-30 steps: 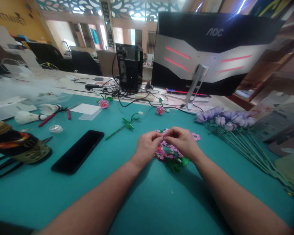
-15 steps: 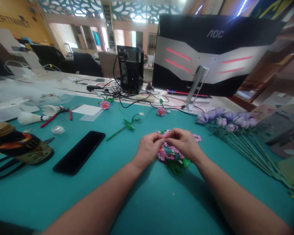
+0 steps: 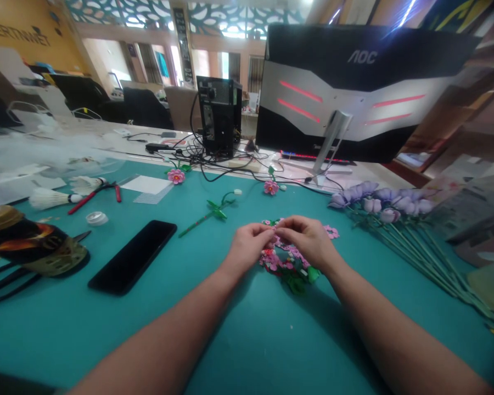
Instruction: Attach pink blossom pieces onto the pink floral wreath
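Observation:
My left hand (image 3: 247, 246) and my right hand (image 3: 306, 240) meet over a small heap of pink and green flower pieces (image 3: 287, 266) on the teal mat (image 3: 239, 334). Both hands are closed in a pinch, fingertips touching each other around a tiny pink piece that is mostly hidden. A green stem (image 3: 208, 212) lies just left of the hands. Two small pink flowers (image 3: 175, 175) (image 3: 270, 186) lie farther back.
A black phone (image 3: 132, 255) lies to the left, beyond it a cap (image 3: 37, 244), shuttlecocks (image 3: 51, 198), red-handled pliers (image 3: 91, 196) and a tape roll (image 3: 96, 218). Purple artificial tulips (image 3: 379, 200) with long stems lie at right. A monitor (image 3: 362, 93) and cables stand behind.
The hands stay together over the heap; only slight finger shifts and a small camera movement show.

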Demonstrator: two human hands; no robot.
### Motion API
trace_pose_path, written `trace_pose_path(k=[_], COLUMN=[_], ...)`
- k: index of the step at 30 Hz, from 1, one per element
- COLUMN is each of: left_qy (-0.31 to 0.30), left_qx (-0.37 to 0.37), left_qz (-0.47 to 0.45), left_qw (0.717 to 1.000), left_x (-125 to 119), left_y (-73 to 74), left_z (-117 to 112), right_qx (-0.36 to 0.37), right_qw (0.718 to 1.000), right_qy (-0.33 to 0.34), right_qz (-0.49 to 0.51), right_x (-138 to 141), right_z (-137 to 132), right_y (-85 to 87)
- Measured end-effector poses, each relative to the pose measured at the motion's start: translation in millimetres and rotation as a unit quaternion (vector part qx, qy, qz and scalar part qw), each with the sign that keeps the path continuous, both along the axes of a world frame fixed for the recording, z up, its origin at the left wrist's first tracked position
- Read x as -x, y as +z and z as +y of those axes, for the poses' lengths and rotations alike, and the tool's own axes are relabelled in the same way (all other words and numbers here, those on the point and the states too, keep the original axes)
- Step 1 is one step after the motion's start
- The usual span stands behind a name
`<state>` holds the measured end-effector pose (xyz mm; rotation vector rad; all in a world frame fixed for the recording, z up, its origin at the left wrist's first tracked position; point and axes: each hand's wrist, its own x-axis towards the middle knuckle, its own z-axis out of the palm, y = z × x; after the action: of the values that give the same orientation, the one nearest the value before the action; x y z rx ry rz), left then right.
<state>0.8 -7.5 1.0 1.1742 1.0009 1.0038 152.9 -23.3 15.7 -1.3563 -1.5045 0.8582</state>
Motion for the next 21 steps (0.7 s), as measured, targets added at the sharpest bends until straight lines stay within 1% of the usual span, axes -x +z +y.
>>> trace_pose_path(k=[3,6,10,15,18,21], left_qy=[-0.008,-0.013,-0.014,-0.006,-0.003,-0.016], left_qx=[0.038,0.049,0.046,0.038,0.027,0.011], left_qz=[-0.046,-0.063,-0.07,-0.07,-0.065,-0.043], left_qw=[0.998,0.997,0.996,0.997,0.998,0.999], left_x=[0.0,0.3,0.3,0.7,0.5,-0.2], left_y=[-1.6,-2.8,-3.9,-4.9,-6.3,-8.5], left_z=[0.9,1.2,2.1,4.8,5.9,6.2], right_qx=[-0.007,-0.02,-0.035,-0.045,-0.043,-0.039], right_qw=[1.0,0.999,0.997,0.992,0.993,0.995], right_qy=[-0.008,-0.005,0.009,0.011,0.003,0.031], right_qz=[-0.018,-0.029,-0.069,-0.119,-0.114,-0.088], right_x=[-4.3,-8.7,-9.6,-10.6,-11.5,-9.0], right_z=[1.7,2.8,1.4,0.8,1.3,-0.3], right_y=[0.7,-0.7,-1.1,3.3,4.5,4.0])
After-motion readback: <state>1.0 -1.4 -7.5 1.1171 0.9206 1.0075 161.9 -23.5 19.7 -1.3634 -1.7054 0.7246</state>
